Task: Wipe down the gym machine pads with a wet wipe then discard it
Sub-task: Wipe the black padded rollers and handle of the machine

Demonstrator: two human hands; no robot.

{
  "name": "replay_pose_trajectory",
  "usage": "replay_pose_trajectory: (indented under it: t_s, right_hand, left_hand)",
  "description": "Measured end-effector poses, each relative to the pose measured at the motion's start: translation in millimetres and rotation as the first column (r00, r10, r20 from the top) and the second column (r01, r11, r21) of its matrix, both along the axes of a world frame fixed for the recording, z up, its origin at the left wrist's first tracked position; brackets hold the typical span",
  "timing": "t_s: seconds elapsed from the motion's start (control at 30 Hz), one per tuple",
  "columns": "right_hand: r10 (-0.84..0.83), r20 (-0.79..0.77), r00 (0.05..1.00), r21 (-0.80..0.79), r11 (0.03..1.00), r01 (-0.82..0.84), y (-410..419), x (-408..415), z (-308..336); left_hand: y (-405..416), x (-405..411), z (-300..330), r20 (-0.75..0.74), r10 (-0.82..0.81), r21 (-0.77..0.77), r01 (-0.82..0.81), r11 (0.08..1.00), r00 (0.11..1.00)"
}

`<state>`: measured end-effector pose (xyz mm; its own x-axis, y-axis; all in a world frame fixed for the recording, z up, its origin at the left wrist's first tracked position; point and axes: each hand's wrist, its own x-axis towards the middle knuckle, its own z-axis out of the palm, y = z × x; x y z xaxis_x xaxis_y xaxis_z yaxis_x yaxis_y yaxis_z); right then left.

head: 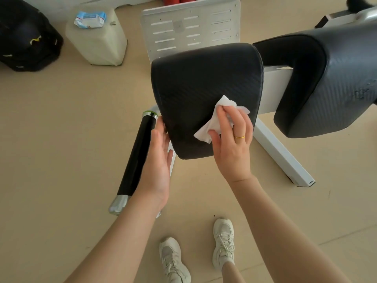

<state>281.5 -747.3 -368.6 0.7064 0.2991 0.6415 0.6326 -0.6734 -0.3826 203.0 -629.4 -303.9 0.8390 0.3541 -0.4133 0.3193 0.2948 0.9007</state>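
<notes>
A black textured seat pad [195, 86] fills the middle of the head view. My right hand [232, 139] presses a crumpled white wet wipe [212, 119] flat against the pad's lower right part, fingers and thumb pinching it. My left hand [160, 158] rests with fingers apart against the pad's lower left edge, holding nothing. A second, larger black pad [326, 82] runs off to the right, with wet spots on its surface.
The white frame leg [285, 158] slants across the floor at right. A black roller handle [136, 158] lies left of my left hand. A wet wipe pack [90, 19] sits on a pale container [100, 45]. A black bag [24, 35] is at top left. My shoes [223, 242] are below.
</notes>
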Motion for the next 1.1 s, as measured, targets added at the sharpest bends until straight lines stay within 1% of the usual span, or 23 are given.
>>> replay_pose_trajectory:
  t_s: [0.13,0.2,0.27,0.37,0.47,0.53,0.6,0.67,0.73,0.8,0.87,1.0,1.1]
  right_hand:
    - [0.033,-0.042,0.999,0.038,0.999,-0.032,16,-11,-7]
    - [0.026,-0.045,0.999,0.056,0.998,-0.024,25,-16,-11]
    - [0.064,-0.034,0.997,0.052,0.997,-0.062,32,-23,-18]
    - [0.177,0.023,0.984,-0.072,0.982,-0.175,37,-37,-34]
    - [0.227,0.067,0.972,-0.175,0.961,-0.213,35,-43,-42]
    - [0.172,0.109,0.979,-0.239,0.961,-0.142,26,-37,-45]
    - [0.003,0.092,0.996,-0.257,0.966,0.021,12,-30,-48]
    - [-0.176,0.019,0.984,-0.239,0.955,0.175,-1,-26,-47]
    - [-0.254,-0.070,0.965,-0.205,0.950,0.235,-4,-25,-44]
    - [-0.233,-0.153,0.960,-0.120,0.969,0.216,5,-25,-41]
    - [-0.175,-0.171,0.970,-0.067,0.984,0.166,21,-31,-43]
    - [-0.095,-0.034,0.995,-0.112,0.990,0.091,48,-54,-67]
    - [0.000,0.068,0.998,-0.233,0.972,0.015,41,-58,-79]
  left_hand:
    - [2,-1,-1,0.023,-0.023,0.008,0.023,1.000,0.999]
    - [4,-1,-1,0.037,-0.042,0.011,0.042,0.999,0.998]
    - [5,-1,-2,0.057,-0.059,0.022,0.058,0.998,0.997]
    - [6,-2,-1,0.087,-0.086,0.063,0.081,0.995,0.992]
    - [5,-2,2,0.082,-0.084,0.066,0.078,0.995,0.993]
    - [4,-1,2,0.066,-0.073,0.071,0.068,0.995,0.995]
    - [4,0,3,0.046,-0.069,0.075,0.066,0.995,0.997]
    - [3,-1,4,0.040,-0.059,0.066,0.056,0.996,0.997]
    - [1,-1,3,0.045,-0.049,0.049,0.046,0.998,0.998]
    - [0,-2,1,0.056,-0.043,0.027,0.041,0.999,0.998]
    - [1,-2,-1,0.066,-0.040,0.019,0.039,0.999,0.997]
    - [-3,-4,-3,0.082,-0.041,0.044,0.037,0.998,0.996]
    - [-5,-3,-7,0.085,-0.034,0.093,0.027,0.995,0.996]
